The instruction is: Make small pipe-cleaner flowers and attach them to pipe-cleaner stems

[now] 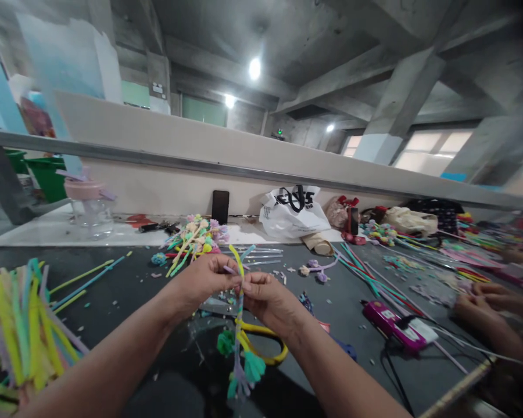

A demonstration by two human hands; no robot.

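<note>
Both hands meet at the middle of the view over the dark table. My left hand (211, 277) pinches the stem of a pipe-cleaner flower spray (239, 331). My right hand (268, 293) grips the same stem just beside it. Yellow, blue and purple ends stick out above the fingers, while green and teal fuzzy blossoms hang at the lower end. Below the hands lie yellow-handled scissors (272, 359), partly behind the spray. A pile of finished pipe-cleaner flowers (197, 237) rests beyond my left hand, and a small purple sprig (320, 268) lies to the right.
Loose pipe cleaners (20, 325) are heaped at the left. A magenta device (394, 325) with a cord lies at the right, near a co-worker's hands (483, 305). Along the back stand a pink-lidded jug (89, 203), a phone (220, 207) and a white bag (294, 215).
</note>
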